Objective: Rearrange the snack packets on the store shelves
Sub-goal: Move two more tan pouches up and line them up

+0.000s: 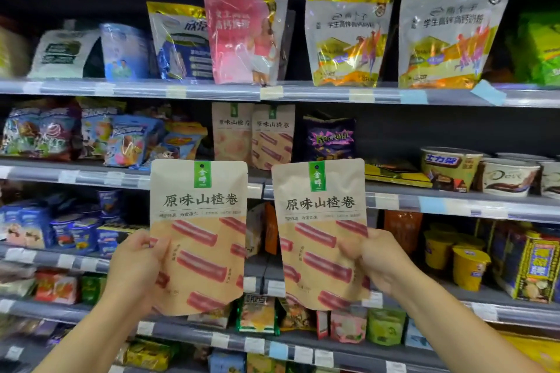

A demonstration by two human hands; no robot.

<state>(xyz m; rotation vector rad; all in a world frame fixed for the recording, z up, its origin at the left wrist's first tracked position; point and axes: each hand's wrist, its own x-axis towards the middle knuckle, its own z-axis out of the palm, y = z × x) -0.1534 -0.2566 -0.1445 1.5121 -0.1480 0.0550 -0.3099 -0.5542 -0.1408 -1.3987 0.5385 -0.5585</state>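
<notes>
Two matching beige snack packets with green labels and red roll pictures are held up side by side in front of the shelves. My left hand (133, 269) grips the left packet (200, 221) by its lower left edge. My right hand (375, 260) pinches the right packet (318, 221) at its lower right edge. On the shelf (303, 188) behind them stand two more beige packets (253, 133), upright and touching each other.
A purple bag (330, 138) stands right of the shelved beige packets, with chocolate tubs (485, 172) further right. Colourful candy bags (91, 136) fill the left. Large milk-powder pouches (348, 39) line the shelf above. Yellow cups (454, 254) and boxes sit below.
</notes>
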